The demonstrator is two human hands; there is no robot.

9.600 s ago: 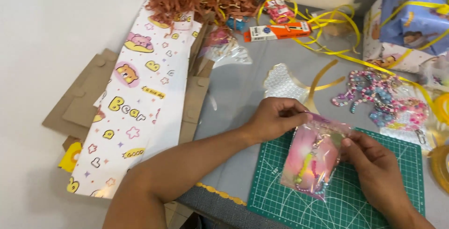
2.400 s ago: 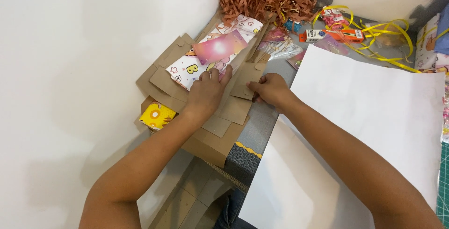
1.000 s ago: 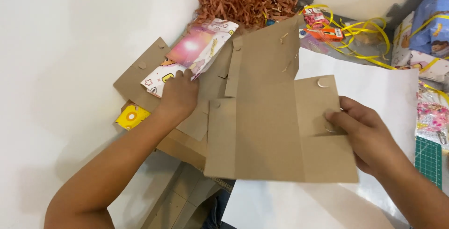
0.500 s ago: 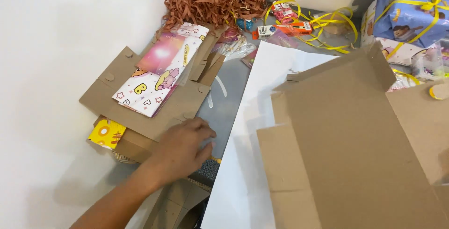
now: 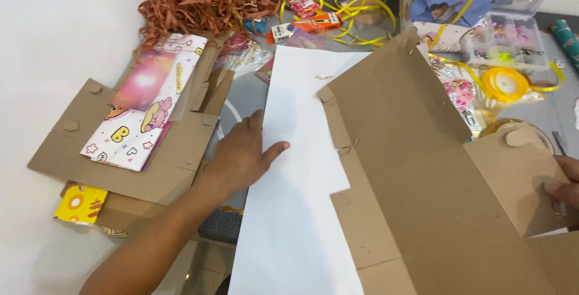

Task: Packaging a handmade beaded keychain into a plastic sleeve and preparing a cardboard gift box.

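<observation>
Your right hand [image 5: 564,188] pinches a flap of the flat cardboard [image 5: 422,174], which covers the right half of the white sheet [image 5: 295,210] on the table. Your left hand [image 5: 241,157] lies flat, fingers spread, on the sheet's left edge, beside more cardboard pieces [image 5: 163,162] hanging off the table's left edge.

one head-worn camera looks steeply down, close over the cluttered table [image 5: 289,99].

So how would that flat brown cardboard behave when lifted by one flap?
The cardboard looks fairly stiff: it spans the white paper without drooping. It would probably bend at its creases, since the flap in the right hand is angled. It is likely light, given that only fingertips grip it.
</observation>
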